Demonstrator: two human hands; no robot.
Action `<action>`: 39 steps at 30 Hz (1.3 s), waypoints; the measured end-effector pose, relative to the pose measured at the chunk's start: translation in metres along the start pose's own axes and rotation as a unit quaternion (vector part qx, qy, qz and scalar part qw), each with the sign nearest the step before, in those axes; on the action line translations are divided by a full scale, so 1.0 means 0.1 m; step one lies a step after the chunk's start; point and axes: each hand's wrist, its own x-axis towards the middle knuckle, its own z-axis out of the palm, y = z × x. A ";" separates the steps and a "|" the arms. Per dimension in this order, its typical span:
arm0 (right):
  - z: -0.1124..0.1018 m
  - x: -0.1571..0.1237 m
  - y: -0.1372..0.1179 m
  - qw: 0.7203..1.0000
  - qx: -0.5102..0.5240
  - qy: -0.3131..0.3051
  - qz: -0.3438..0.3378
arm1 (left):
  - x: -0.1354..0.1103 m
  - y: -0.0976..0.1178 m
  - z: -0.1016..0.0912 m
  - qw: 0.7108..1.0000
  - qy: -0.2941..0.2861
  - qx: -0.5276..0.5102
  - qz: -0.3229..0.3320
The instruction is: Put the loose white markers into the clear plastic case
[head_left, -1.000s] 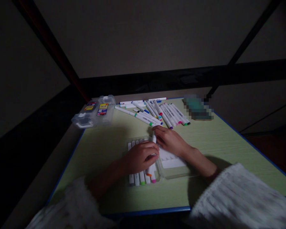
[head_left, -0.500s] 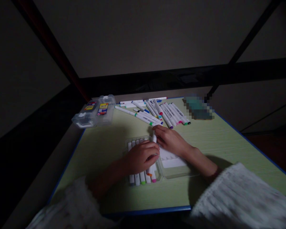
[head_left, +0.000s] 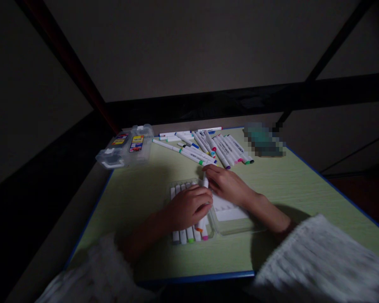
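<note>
A clear plastic marker case [head_left: 230,229] lies open on the green table [head_left: 139,193]. Its left half holds a row of several white markers [head_left: 187,235] with coloured caps. My left hand [head_left: 186,206] lies curled over that row, fingers pressed on the markers. My right hand [head_left: 227,185] reaches across the case's right half and pinches the far end of one white marker [head_left: 205,182] at the row's right side. Both sleeves are white and fluffy.
Several loose markers [head_left: 214,147] lie scattered at the table's far side. A second clear case [head_left: 126,145] with coloured labels sits at the far left corner. A blurred green object [head_left: 263,141] lies at the far right. Blue edging runs along the table's rim.
Both hands stay on the case and markers; my left hand's fingers have shifted slightly. The view has tilted a little.
</note>
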 end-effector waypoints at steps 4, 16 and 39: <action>0.01 0.00 0.00 1.000 -0.003 -0.002 -0.001 | 0.01 0.00 0.00 1.000 -0.003 0.010 0.002; -0.01 0.00 -0.01 1.000 0.001 -0.007 0.001 | 0.00 0.02 -0.01 0.999 -0.007 0.032 0.006; 0.00 -0.01 0.01 1.000 0.005 0.000 -0.010 | -0.02 -0.01 -0.02 1.000 0.017 -0.012 -0.011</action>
